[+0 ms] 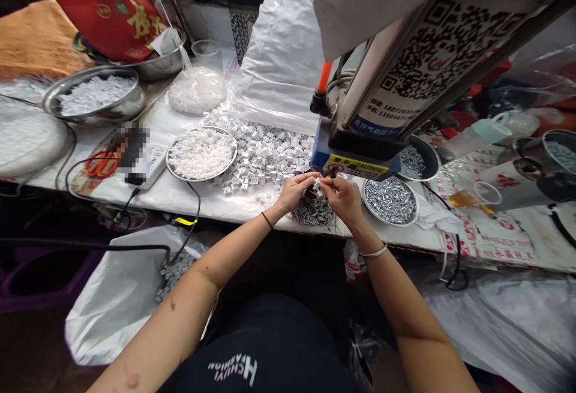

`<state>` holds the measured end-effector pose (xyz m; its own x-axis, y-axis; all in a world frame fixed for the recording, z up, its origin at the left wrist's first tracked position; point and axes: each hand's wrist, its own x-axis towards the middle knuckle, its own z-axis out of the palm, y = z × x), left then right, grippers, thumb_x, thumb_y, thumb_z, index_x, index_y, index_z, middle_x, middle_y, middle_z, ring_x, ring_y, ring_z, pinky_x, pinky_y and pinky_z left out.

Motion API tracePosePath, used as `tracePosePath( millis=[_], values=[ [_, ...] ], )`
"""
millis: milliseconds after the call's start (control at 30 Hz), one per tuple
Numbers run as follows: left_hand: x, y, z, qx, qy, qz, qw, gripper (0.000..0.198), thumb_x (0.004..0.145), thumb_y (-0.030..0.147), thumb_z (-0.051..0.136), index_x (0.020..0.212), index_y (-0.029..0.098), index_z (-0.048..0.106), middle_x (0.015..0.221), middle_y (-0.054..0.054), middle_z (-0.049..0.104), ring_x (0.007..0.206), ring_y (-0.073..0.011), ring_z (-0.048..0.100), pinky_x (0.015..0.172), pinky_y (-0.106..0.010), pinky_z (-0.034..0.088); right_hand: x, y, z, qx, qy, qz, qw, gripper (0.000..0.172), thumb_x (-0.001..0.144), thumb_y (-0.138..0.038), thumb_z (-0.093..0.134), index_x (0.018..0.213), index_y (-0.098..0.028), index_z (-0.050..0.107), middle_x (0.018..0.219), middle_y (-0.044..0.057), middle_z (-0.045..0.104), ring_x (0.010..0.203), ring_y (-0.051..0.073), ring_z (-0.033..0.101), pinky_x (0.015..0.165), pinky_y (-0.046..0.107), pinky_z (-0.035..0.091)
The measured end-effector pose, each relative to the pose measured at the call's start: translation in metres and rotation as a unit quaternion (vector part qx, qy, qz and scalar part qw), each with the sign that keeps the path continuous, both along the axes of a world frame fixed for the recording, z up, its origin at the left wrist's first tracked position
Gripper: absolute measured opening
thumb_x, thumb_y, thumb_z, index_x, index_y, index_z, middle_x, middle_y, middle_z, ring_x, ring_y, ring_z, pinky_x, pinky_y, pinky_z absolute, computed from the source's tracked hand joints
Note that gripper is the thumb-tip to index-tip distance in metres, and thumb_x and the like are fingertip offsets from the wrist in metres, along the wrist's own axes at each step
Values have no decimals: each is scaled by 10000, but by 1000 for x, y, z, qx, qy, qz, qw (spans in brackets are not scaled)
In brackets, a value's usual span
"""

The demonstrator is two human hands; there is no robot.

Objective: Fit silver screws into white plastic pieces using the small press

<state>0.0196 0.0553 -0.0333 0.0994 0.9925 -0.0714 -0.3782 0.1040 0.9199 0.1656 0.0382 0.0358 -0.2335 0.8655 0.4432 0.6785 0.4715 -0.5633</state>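
Observation:
Just below the head of a blue and black press, my left hand and my right hand meet, fingertips pinched together around a small white plastic piece. Under them lies a pile of small metal parts. A heap of white and grey plastic pieces spreads to the left of my hands. Beside my right hand is a round dish of metal pins. Farther left, small white parts fill a round tray.
A steel bowl of white pieces, orange scissors and a power strip are on the left. Behind the pin dish is a dark bowl. A cup of yellow liquid stands right. A white bag hangs below the table edge.

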Motion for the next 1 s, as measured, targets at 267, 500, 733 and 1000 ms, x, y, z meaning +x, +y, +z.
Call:
tracePosePath(
  millis=[267, 500, 733, 1000],
  values=[
    [-7, -6, 19, 50, 22, -44, 998, 394, 629, 303, 766, 1005, 204, 702, 886, -15, 673, 775, -122, 582, 713, -218, 452, 1, -1, 1, 31, -86, 73, 993, 176, 872, -201, 498, 886, -222, 672, 836, 41, 707, 755, 176, 615, 704, 297, 492],
    [-13, -5, 32, 129, 105, -64, 984, 239, 667, 286, 736, 889, 198, 737, 993, -58, 645, 920, -156, 582, 822, -246, 436, 34, -12, -22, 30, -107, -38, 993, 357, 857, -119, 411, 1134, -196, 622, 1097, 83, 681, 988, 228, 634, 857, 393, 515],
    [-14, 0, 34, 105, 95, -96, 985, 235, 633, 268, 752, 844, 166, 731, 960, -50, 614, 823, -121, 563, 751, -220, 426, 79, -29, -86, 29, -239, -54, 969, 550, 694, 5, 414, 1225, -61, 540, 1219, 174, 601, 1171, 279, 513, 968, 462, 459],
    [-18, 1, 36, 160, 129, -118, 972, 220, 652, 266, 746, 856, 188, 721, 924, -55, 598, 881, -158, 547, 825, -250, 411, 30, -29, -31, -41, -9, -36, 998, 296, 817, -290, 573, 1097, -196, 584, 957, 75, 695, 822, 211, 658, 746, 356, 545]
  ],
)
